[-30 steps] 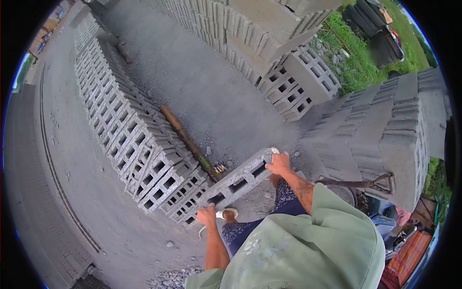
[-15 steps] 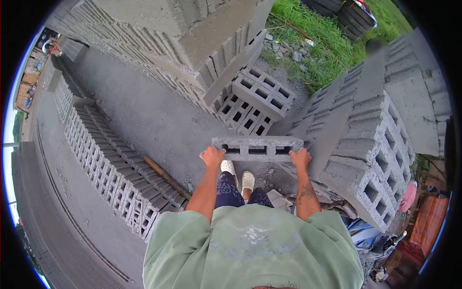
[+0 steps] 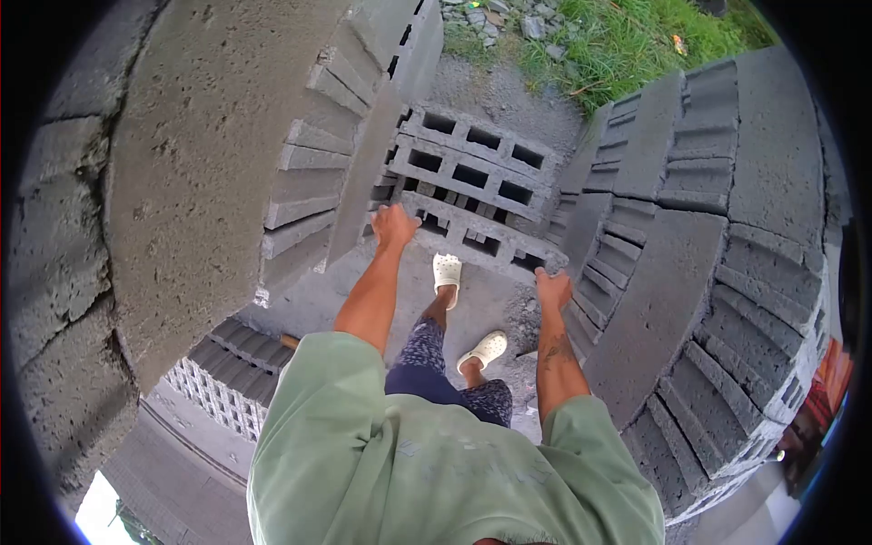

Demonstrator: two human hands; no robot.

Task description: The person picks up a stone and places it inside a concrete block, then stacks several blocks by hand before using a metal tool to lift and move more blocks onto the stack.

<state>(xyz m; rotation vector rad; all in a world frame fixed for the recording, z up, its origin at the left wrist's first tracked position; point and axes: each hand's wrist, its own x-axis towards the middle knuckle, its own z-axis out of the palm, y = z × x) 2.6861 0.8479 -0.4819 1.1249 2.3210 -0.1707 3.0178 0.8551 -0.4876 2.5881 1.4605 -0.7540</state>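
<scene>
Tall block stacks (image 3: 690, 227) now close in on both sides. Left hand (image 3: 395, 225) and right hand (image 3: 552, 288) still grip the hollow block (image 3: 472, 234) by its ends, carried right up to the low pile (image 3: 468, 168).

Readable text: none that you can make out anywhere in view.
Shirt print: your green shirt (image 3: 436, 427) has a faint pale mark on its front, too washed out to read.
Tattoo: the dark marking (image 3: 556, 350) on your right forearm is too small to tell any letters.
Concrete block: the block (image 3: 472, 232) you hold shows bare grey faces, as do the block stacks (image 3: 690, 236) beside you.
</scene>
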